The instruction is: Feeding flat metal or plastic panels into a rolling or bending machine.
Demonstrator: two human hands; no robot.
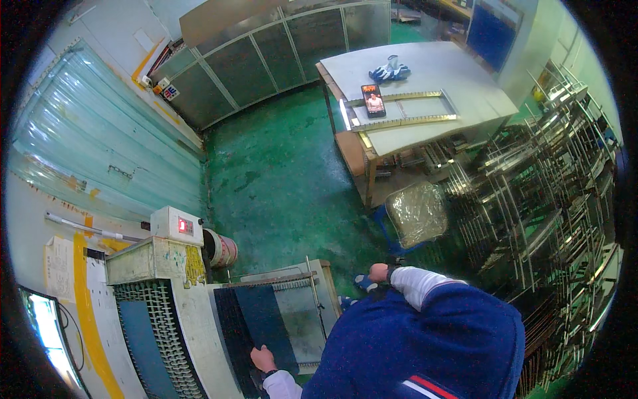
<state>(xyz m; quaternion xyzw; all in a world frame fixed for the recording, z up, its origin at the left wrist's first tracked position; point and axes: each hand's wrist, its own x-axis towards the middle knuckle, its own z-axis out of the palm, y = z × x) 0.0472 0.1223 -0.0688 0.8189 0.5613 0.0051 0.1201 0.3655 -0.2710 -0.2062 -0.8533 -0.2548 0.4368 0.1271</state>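
Left hand (pixel 263 360) of mine gripping dark panel (pixel 256 326) edge on machine (pixel 169 292), right hand (pixel 379 272) loosely closed, holding nothing, green floor (pixel 286 179), counter (pixel 425 73) with metal frame (pixel 402 111), phone (pixel 373 100), gloves (pixel 390 70).

On the white table we see 1 phone (pixel 373 100) lying flat, its upright screen lit orange and white. 1 small red display (pixel 185 226) glows on the pale control box at the left. A bright monitor screen (pixel 45 330) stands at the lower left edge. Yellow stickers (pixel 194 265) mark the machine.

A phone (pixel 373 100) and blue gloves (pixel 389 70) lie on the table (pixel 458 73).
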